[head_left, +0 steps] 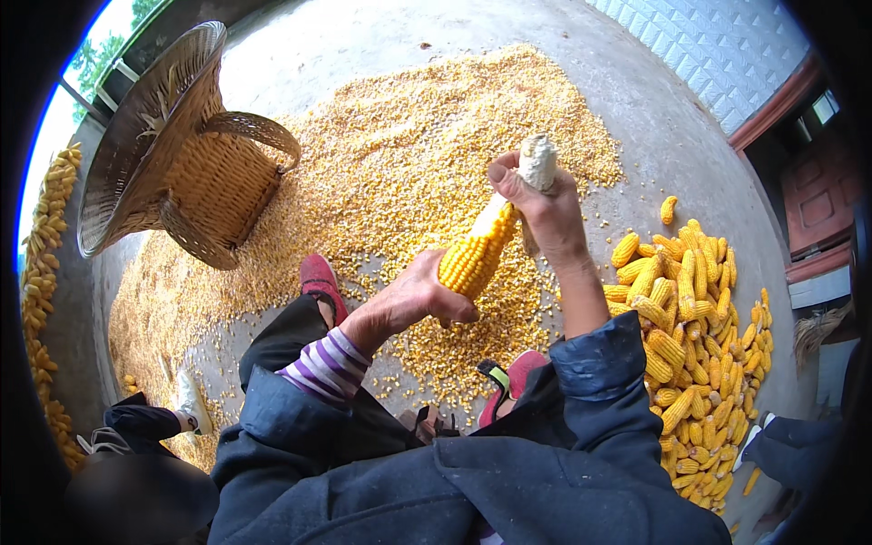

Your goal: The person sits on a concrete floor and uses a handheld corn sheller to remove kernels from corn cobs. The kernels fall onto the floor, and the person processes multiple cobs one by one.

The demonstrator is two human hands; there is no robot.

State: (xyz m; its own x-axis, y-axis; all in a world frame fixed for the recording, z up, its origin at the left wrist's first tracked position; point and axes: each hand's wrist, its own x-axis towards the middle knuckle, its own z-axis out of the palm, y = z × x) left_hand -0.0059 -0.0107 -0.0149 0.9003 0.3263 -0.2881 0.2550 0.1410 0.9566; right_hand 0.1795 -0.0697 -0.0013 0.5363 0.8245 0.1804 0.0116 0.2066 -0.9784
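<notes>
My left hand [409,295] grips the lower end of a yellow ear of corn [474,256], which tilts up to the right. Toward its upper tip a pale strip shows where kernels are gone. In my right hand [554,218] is a whitish bare corn cob [538,162], its end sticking up past my thumb and fingers. The right hand meets the ear's upper end; the exact contact between cob and ear is hidden by my fingers. Beneath both hands, loose corn kernels [427,136] cover the floor in a wide spread.
A wicker basket [218,186] with a wide rim lies tipped among the kernels at left. To my right is a heap of corn ears [699,354]. More ears [41,291] line the far left edge. Other people's legs and shoes show at lower left and lower right.
</notes>
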